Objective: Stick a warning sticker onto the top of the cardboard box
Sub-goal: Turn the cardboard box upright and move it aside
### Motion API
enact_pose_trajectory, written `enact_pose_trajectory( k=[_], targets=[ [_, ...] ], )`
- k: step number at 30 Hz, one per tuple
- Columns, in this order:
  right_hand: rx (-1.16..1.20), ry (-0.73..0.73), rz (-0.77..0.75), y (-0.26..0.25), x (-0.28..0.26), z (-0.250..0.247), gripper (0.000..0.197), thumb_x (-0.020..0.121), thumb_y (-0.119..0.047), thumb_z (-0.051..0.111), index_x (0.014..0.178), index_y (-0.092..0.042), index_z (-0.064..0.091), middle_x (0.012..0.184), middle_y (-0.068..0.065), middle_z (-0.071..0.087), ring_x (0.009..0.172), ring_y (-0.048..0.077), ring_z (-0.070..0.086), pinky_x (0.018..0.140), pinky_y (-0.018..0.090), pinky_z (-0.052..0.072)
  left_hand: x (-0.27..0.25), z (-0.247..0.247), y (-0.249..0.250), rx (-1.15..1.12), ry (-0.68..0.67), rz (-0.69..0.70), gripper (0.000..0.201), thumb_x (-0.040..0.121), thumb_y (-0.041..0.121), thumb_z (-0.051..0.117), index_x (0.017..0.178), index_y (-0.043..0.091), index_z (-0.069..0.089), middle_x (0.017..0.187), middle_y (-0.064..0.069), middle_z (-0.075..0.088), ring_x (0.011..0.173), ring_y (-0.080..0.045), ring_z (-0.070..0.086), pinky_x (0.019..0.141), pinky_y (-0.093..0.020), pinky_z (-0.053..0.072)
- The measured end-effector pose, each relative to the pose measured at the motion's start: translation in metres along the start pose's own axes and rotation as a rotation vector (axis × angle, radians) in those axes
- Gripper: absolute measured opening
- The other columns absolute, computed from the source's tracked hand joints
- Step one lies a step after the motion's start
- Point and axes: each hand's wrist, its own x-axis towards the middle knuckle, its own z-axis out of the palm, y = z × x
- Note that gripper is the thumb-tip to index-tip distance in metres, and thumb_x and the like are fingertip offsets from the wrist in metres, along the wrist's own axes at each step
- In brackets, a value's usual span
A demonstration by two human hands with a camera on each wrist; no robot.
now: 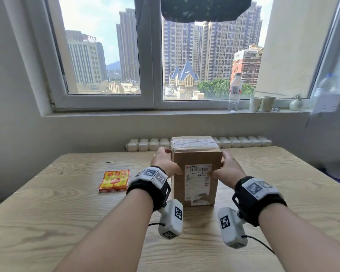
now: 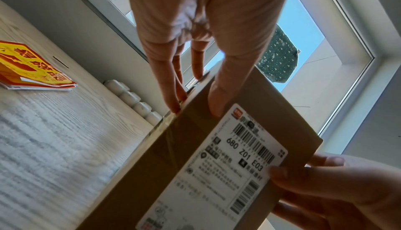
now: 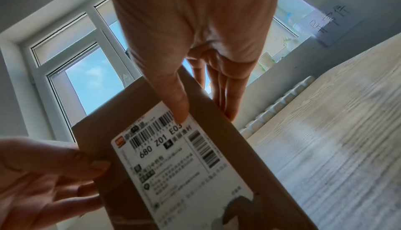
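Note:
A brown cardboard box (image 1: 196, 160) (image 2: 173, 141) (image 3: 217, 122) stands on end on the wooden table (image 1: 67, 222), its white shipping label (image 1: 198, 183) facing me and its taped top facing the window. My left hand (image 1: 170, 161) (image 2: 195, 108) grips the box's left edge, thumb on the front face and fingers along the side. The right edge is gripped the same way by my right hand (image 1: 222, 165) (image 3: 206, 117), whose thumb lies on the label. A stack of yellow and red warning stickers (image 1: 114, 181) (image 2: 32, 65) lies on the table left of the box, untouched.
A white radiator (image 1: 145, 144) runs behind the table's far edge. On the window sill at the right stand a water bottle (image 1: 235, 93), two cups (image 1: 262, 104) and a small vase (image 1: 295, 104). A dark cloth (image 1: 204, 8) hangs above the window.

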Motion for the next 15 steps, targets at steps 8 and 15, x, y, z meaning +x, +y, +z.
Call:
enact_pose_trajectory(
  k=[8,15],
  targets=[
    [0.019,0.154,-0.131,-0.022,-0.012,0.003,0.074,0.076,-0.021,0.067,0.142,-0.02,0.032,0.142,0.007,0.047,0.124,0.024,0.051,0.101,0.034,0.044,0.006,-0.01,-0.01,0.084,-0.029,0.006,0.08,0.069,-0.007,0.069,0.139,0.017,0.038,0.122,-0.007,0.056,0.11,-0.026,0.059,0.092,-0.04,0.054],
    [-0.13,0.35,-0.59,-0.085,-0.026,0.038,0.032,0.083,-0.009,0.058,0.114,-0.014,0.062,0.115,0.003,0.066,0.102,0.015,0.06,0.094,0.032,0.051,0.009,-0.064,-0.054,0.161,0.137,-0.051,0.05,0.079,0.004,0.058,0.127,0.019,0.054,0.12,-0.007,0.064,0.11,-0.024,0.061,0.087,-0.027,0.048]
  ],
)
